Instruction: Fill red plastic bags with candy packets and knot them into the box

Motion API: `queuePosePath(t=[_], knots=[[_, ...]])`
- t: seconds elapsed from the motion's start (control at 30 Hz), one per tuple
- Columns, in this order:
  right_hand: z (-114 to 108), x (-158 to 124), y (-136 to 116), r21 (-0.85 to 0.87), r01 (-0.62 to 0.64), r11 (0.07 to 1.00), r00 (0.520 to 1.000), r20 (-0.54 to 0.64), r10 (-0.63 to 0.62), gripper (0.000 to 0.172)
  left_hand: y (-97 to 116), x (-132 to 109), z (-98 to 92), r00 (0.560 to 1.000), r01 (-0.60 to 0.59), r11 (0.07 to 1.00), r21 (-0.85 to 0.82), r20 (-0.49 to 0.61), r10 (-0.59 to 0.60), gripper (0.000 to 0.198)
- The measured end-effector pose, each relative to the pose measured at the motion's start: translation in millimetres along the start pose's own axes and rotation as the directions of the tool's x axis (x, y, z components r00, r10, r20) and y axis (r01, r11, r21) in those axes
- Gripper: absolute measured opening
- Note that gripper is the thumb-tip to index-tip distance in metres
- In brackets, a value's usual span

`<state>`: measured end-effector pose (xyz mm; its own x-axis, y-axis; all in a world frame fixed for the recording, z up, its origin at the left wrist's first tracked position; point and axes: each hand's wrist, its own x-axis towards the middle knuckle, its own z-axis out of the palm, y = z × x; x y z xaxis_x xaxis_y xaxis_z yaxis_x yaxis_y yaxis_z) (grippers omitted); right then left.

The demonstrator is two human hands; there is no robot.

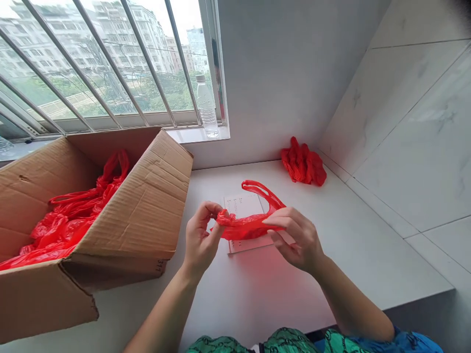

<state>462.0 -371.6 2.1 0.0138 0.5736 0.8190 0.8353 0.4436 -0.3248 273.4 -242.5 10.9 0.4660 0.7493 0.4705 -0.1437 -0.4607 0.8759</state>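
A red plastic bag (246, 228) is stretched sideways between my two hands, above the white counter. My left hand (202, 235) pinches its gathered left end between thumb and fingers. On the other side my right hand (298, 238) has its fingers closed on the bag's right part, the thumb below. A handle loop of the bag sticks up and to the left, near my right hand. Under the bag lies a pale booklet (243, 206) with small print, partly covered by the bag.
An open cardboard box (147, 196) full of red plastic bags (69, 220) stands at the left. Several bunched red bags (303, 164) lie at the counter's (368, 255) back corner. A clear bottle (207, 108) stands on the windowsill beside the barred window.
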Motion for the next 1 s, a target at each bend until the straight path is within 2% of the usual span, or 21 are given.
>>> queuePosePath(t=[0.1, 0.17, 0.3, 0.4, 0.5, 0.6, 0.67, 0.73, 0.8, 0.87, 0.9, 0.97, 1.0], knots=[[14, -1, -6, -0.019, -0.047, 0.999, 0.965, 0.258, 0.05, 0.014, 6, -7, -2.7, 0.999, -0.009, 0.999, -0.047, 0.037, 0.01, 0.018], [20, -3, -4, -0.048, -0.072, 0.996, 0.935, 0.346, 0.084, 0.019, 8, -10, -3.9, 0.999, -0.015, 0.998, -0.064, 0.041, 0.017, 0.02], [22, -2, -7, -0.094, -0.05, 0.994, 0.943, 0.323, 0.078, 0.026, 11, -17, -2.7, 1.0, -0.001, 0.991, -0.132, -0.016, -0.001, 0.016], [22, 4, -15, -0.172, 0.003, 0.985, 0.942, 0.331, 0.055, 0.026, 14, -21, -1.6, 0.999, 0.023, 0.995, -0.098, -0.024, -0.025, 0.023], [23, 7, -21, -0.212, 0.059, 0.976, 0.912, 0.408, 0.034, 0.032, 16, -22, -4.7, 0.999, 0.028, 1.0, 0.008, -0.021, -0.028, 0.014], [24, 3, -17, -0.217, 0.086, 0.972, 0.875, 0.482, 0.031, 0.044, 16, -20, -12.5, 0.996, 0.056, 0.998, -0.013, -0.062, -0.057, 0.023], [24, -3, -11, -0.277, 0.006, 0.961, 0.841, 0.521, 0.145, 0.051, 15, -18, -18.8, 0.992, 0.115, 0.988, -0.101, -0.033, -0.119, 0.023], [22, -10, -3, -0.412, -0.144, 0.9, 0.786, 0.504, 0.357, 0.055, 13, -18, -24.3, 0.974, 0.226, 0.955, -0.193, 0.07, -0.216, 0.029], [19, -17, 5, -0.535, -0.245, 0.809, 0.731, 0.446, 0.516, 0.046, 10, -18, -27.9, 0.934, 0.352, 0.888, -0.296, 0.172, -0.313, 0.039], [13, -23, 12, -0.569, -0.253, 0.783, 0.716, 0.434, 0.547, 0.03, 6, -19, -29.6, 0.899, 0.437, 0.804, -0.404, 0.22, -0.378, 0.039], [10, -25, 14, -0.564, -0.237, 0.791, 0.713, 0.452, 0.536, 0.034, 4, -20, -30.1, 0.89, 0.457, 0.771, -0.444, 0.219, -0.401, 0.032], [5, -27, 15, -0.545, -0.213, 0.811, 0.69, 0.504, 0.52, 0.052, 0, -23, -31.0, 0.885, 0.461, 0.743, -0.485, 0.189, -0.426, 0.019], [2, -28, 14, -0.541, -0.211, 0.814, 0.676, 0.521, 0.521, 0.055, -2, -24, -31.6, 0.887, 0.453, 0.746, -0.488, 0.168, -0.429, 0.03]])
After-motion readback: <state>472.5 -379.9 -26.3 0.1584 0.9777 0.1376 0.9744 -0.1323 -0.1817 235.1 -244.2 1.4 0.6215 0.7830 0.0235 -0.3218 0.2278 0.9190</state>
